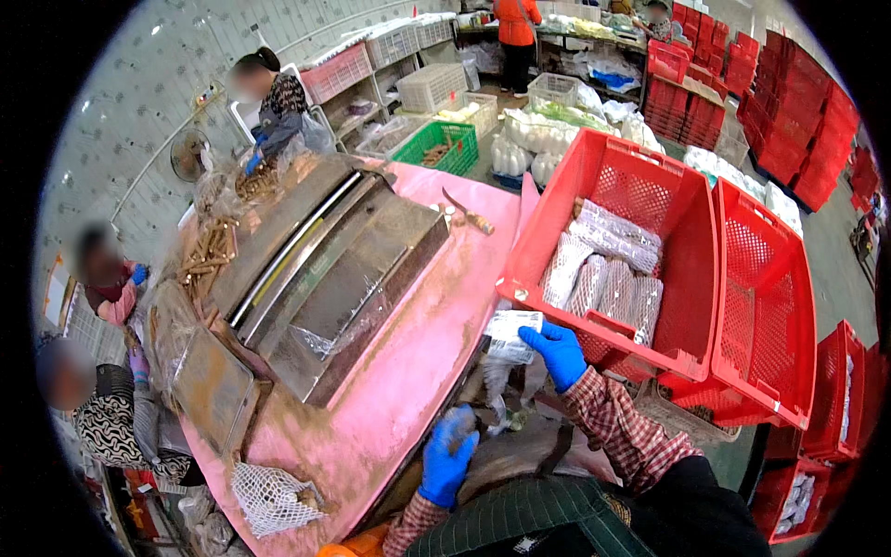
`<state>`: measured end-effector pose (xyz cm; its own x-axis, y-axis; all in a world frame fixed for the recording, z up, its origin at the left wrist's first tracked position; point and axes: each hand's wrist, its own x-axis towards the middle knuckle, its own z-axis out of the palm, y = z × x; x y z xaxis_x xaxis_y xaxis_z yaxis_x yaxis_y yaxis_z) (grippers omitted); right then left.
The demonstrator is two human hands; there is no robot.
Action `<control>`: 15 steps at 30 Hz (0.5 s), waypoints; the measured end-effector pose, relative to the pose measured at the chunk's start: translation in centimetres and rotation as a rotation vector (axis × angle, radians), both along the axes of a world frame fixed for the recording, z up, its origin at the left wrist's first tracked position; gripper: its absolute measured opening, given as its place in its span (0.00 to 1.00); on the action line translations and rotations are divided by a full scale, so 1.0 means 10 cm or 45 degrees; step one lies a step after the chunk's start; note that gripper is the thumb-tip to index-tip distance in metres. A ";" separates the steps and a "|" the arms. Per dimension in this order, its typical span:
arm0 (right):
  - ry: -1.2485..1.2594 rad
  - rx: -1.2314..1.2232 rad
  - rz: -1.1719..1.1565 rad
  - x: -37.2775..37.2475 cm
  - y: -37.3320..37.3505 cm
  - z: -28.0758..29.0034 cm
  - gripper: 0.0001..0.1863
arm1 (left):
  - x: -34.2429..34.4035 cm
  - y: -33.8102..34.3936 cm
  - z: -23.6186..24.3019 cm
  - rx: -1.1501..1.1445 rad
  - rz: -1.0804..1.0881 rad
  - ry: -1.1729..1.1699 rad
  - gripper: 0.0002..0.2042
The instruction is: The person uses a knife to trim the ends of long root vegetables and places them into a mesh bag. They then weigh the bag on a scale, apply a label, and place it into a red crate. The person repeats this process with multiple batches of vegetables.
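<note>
Gloved in blue, my right hand [557, 355] pinches a white printed label [513, 336] between thumb and fingers, beside the near wall of a red crate [603, 327]. A pale, wrinkled strip [497, 382] hangs just below the label; whether it is joined to it I cannot tell. My left hand [447, 464], also in a blue glove with greyish, dirty fingertips, is held off the front edge of the pink table [394, 395]. Its fingers are curled but apart, with nothing visible in them. Several mesh-wrapped packs [613, 283] lie inside the crate.
A metal machine [357, 269] stands on the table, with a knife [473, 216] beyond it and a white net bag [269, 501] at the near-left corner. Another red crate [761, 306] adjoins on the right. Co-workers [278, 102] stand along the far-left side.
</note>
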<state>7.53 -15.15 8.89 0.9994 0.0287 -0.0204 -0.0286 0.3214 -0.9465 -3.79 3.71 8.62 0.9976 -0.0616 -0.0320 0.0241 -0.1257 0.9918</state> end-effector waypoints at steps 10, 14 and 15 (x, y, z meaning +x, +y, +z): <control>0.269 -0.491 0.547 -0.38 0.16 0.12 0.16 | 0.24 -0.19 -0.03 -0.477 -0.034 0.533 0.11; -0.012 -0.757 0.324 0.04 -0.22 0.20 0.14 | 0.26 -0.14 -0.12 -0.522 0.086 0.529 0.11; -0.135 -0.759 0.292 0.27 -0.31 0.23 0.14 | 0.30 -0.11 -0.13 -0.494 0.148 0.504 0.11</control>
<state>10.24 -18.21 11.14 0.9667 0.2558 0.0000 0.0697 -0.2631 -0.9622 -0.83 2.63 7.30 0.9149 -0.0343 -0.4022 0.3958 0.2721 0.8771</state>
